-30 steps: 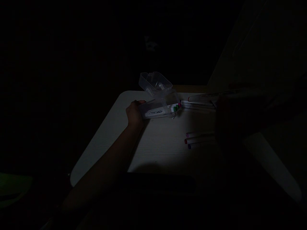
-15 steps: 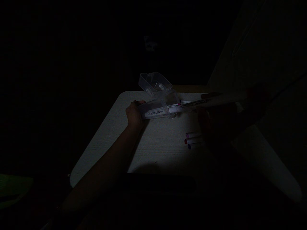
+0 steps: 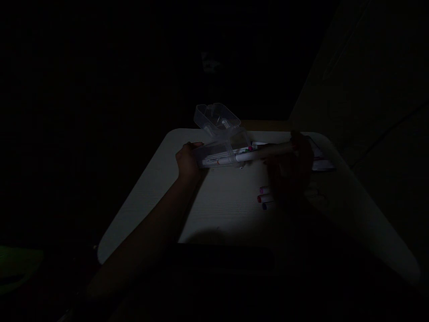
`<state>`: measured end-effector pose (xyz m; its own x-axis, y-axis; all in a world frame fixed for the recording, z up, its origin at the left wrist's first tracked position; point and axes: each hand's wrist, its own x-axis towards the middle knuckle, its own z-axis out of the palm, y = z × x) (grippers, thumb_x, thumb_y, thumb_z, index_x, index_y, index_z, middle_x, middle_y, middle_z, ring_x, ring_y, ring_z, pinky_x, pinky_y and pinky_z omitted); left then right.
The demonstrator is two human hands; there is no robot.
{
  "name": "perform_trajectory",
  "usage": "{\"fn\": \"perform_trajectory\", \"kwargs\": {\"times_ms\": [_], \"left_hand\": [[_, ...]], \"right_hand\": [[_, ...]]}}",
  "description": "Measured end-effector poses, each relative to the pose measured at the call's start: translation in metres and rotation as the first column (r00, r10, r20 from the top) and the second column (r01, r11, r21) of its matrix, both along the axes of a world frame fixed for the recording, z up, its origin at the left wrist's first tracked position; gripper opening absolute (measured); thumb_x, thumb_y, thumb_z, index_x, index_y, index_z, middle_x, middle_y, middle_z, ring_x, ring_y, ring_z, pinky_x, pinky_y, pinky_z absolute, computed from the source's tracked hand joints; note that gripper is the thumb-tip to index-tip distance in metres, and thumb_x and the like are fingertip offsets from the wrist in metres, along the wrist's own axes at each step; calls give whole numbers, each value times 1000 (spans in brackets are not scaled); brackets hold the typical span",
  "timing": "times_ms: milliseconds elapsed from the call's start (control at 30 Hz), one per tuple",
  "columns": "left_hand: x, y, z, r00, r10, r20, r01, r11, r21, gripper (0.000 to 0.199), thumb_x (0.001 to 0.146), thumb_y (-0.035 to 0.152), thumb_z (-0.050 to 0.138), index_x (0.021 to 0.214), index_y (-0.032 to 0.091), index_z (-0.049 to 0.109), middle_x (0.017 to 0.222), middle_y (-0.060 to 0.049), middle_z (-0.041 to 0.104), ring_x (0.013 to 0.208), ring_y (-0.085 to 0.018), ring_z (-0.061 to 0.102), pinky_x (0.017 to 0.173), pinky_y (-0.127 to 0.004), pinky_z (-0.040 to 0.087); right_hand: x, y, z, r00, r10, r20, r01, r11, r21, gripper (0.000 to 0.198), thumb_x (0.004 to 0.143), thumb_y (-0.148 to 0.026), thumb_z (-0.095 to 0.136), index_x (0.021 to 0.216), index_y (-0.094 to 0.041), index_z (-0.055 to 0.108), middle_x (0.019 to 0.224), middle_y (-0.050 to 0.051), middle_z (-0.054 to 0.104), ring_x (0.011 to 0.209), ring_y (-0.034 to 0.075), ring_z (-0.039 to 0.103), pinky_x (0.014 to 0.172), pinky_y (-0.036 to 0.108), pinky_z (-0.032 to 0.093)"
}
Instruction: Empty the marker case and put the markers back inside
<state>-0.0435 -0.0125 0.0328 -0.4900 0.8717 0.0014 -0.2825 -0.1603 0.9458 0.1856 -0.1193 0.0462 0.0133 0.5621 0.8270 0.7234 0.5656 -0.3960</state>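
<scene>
Single head-worn camera, looking forward and down from above the near side of the bench (image 3: 224,201); fairly close, bench top spanning mid and lower frame.

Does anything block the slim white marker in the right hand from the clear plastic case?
Nothing visible does. The right hand holds the marker with its front end apparently in the open mouth of the case, which the left hand holds; the clear hinged lid is tipped back, away from the marker.

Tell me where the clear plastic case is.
In the head view, the clear plastic case is near the middle, between the left hand, which holds its left end, and the right hand.
</scene>
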Motion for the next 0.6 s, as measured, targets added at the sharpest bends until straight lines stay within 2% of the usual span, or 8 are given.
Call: {"fn": "perform_trajectory", "kwargs": {"times_ms": [100,167,300,467,600], "left_hand": [[-1,2,-3,1000,-4,-19,5,1000,11,40,88,53,63,71,17,70,76,-9,71,66,-21,66,59,-30,49],[-2,2,-3,1000,-2,-15,2,1000,6,40,89,53,63,72,18,70,76,-9,72,67,-22,67,59,-30,50],[1,-1,1,1000,6,-3,-6,1000,-3,34,89,43,60,70,17,71,73,-8,72,64,-20,65,56,-28,48],[2,-2,3,1000,-3,17,3,1000,7,33,88,43,60,68,18,69,69,-6,69,61,-19,64,54,-27,48],[0,0,0,1000,-16,-4,16,1000,3,34,87,47,62,69,19,68,71,-6,70,62,-19,66,55,-27,48]], "right_hand": [[-4,1,4,998,-12,-57,16,996,85,53,111,-53,41,157,-28,53,141,17,70,119,30,73,96,46,67],[-6,2,4,998,14,-64,-6,992,128,47,112,-51,42,147,-27,63,124,13,76,104,25,75,88,41,67],[-6,5,6,993,117,19,-119,978,171,40,113,-39,44,138,-24,71,100,8,79,87,19,74,79,34,64],[-5,3,15,974,163,159,-195,958,209,37,111,-23,48,140,-21,72,108,9,80,96,17,74,86,31,63],[-5,3,16,972,143,186,-184,957,225,35,111,-22,47,135,-20,72,109,8,81,100,17,75,88,31,63]]}}
